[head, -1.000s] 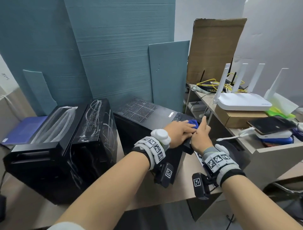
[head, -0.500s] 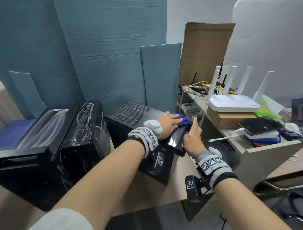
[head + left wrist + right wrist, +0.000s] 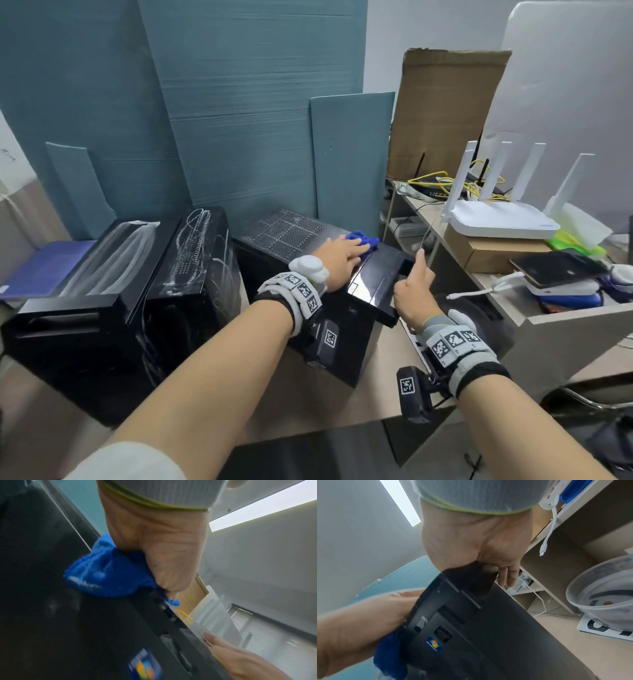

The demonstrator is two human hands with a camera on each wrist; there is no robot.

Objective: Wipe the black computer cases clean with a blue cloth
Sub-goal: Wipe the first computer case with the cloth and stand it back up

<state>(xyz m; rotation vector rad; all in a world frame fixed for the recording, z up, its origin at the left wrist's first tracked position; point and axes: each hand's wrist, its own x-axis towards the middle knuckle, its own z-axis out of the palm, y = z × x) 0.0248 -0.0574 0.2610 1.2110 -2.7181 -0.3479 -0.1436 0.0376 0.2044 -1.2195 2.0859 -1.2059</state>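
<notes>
- Teal foam panels lean behind a beige table w/ black computer cases side by side.
- Left hand lies flat, fingers stretched out, pressing the blue cloth onto the top of the right-most computer case, at its far edge by the mesh vent.
- Right hand grips that case's glossy front panel from the right side; index finger sticks up, other fingers curl round the edge.
- White router sits on a cardboard box on the shelf unit to the right.
</notes>
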